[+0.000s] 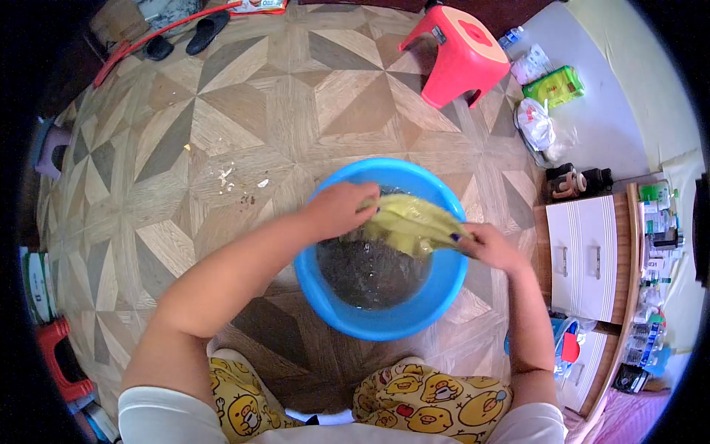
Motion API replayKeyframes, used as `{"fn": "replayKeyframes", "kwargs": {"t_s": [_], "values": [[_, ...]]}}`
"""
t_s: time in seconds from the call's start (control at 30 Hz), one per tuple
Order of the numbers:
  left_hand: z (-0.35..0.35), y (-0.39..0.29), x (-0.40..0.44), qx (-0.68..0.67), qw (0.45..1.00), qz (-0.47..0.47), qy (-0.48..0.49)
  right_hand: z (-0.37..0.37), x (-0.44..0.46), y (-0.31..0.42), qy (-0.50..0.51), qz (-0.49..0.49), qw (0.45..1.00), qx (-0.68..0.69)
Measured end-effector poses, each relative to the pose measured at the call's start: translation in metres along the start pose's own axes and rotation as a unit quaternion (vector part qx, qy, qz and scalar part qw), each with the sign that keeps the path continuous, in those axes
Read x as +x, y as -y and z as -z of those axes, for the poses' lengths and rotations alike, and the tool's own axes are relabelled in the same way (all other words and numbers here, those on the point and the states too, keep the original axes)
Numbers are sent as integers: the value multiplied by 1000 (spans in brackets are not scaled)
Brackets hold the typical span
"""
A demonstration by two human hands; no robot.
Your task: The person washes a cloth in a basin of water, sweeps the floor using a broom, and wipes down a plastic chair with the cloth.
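Observation:
Stretched between my two hands is a wet yellow-green cloth, held above a blue basin. My left hand grips the cloth's left end near the basin's upper left rim. At the right rim, my right hand pinches the other end. Dark, murky water fills the basin's bottom, and drips seem to fall into it from the cloth. The cloth hides part of the water and the inner wall.
A red plastic stool stands at the upper right. White drawers line the right side, near a green packet. Small scraps litter the patterned floor left of the basin. Dark slippers lie at the upper left.

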State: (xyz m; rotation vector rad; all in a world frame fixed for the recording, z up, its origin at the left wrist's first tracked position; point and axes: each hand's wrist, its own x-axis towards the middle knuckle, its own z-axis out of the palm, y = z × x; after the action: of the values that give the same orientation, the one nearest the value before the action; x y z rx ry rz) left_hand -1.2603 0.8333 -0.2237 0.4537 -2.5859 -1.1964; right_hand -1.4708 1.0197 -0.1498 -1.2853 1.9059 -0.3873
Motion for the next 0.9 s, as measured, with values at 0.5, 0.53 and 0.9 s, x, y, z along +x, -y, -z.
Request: {"fn": "replayKeyframes", "kwargs": {"t_s": [0.5, 0.53, 0.9], "values": [[-101, 34, -61, 281, 921, -73, 258, -152, 39, -73, 149, 148, 919, -332], [-102, 34, -61, 293, 913, -53, 278, -156, 40, -76, 149, 149, 919, -333], [-46, 4, -37, 254, 954, -67, 144, -87, 7, 3, 30, 243, 929, -276]]}}
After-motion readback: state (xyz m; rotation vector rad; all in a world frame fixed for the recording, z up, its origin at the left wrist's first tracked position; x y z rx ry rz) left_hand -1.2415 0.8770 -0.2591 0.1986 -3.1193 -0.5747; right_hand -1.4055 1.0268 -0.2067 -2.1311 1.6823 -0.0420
